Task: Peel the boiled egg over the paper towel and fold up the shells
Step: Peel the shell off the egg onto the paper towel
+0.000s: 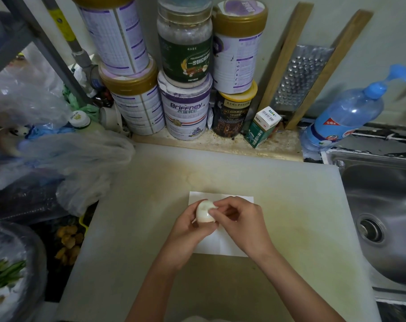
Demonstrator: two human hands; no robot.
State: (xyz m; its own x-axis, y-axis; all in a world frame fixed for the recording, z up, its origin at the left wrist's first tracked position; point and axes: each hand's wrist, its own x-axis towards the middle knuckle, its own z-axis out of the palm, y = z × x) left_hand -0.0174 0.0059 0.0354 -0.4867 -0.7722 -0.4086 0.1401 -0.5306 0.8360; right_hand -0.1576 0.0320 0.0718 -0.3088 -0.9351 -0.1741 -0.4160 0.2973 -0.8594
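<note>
Here, the left hand [188, 231] holds the egg [205, 211] with its fingers curled around the lower part, so that the white top of the egg stands free above them. The right hand [239, 224] is closed narrowly, with the thumb and the first finger pinching at the right side of the egg; I cannot tell if a piece of shell is between them. Both hands are above the paper towel [223, 245], which lies flat on the white cutting board [278, 205], and the egg is over the far left part of the towel, not touching it. The egg looks mostly white and smooth, but which part has shell on it is not clear. Behind the board, against the wall, round cans [185, 112] stand stacked in two levels, with a small green and white box [262, 127] just beside them and a metal grater [297, 77] leaning on the wall. A blue bottle [343, 115] with a pump stands near the steel sink [383, 205] at the right side. At the left, plastic bags [69, 159] lie beside the board.
</note>
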